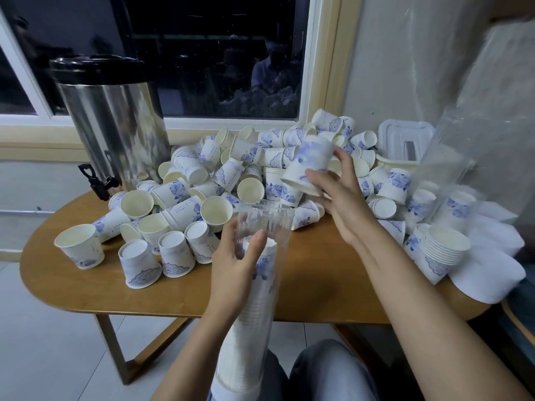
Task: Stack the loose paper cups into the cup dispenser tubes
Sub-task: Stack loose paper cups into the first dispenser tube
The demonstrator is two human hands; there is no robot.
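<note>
Tube (pixel 263 221): we're holding the clear dispenser tube upright at the near edge of the surface, its lower end reaching down to our lap.
Left hand (pixel 231 267): fingers are curling round the tube wall, thumb pressing on the front just below the open mouth.
Stack (pixel 249 328): nested paper cups are filling the tube, bottoms up, the top one sitting level with our thumb.
Right hand (pixel 338 198): fingers and thumb are pinching one loose cup (pixel 311 163) near its rim, base tilting up, above and just behind the tube mouth.
Pile (pixel 199 173): loose cups are lying heaped across the wooden surface (pixel 318 279), upright, upturned and on their sides.
Urn (pixel 115 120): steel, black-lidded, it's standing at the far left.
</note>
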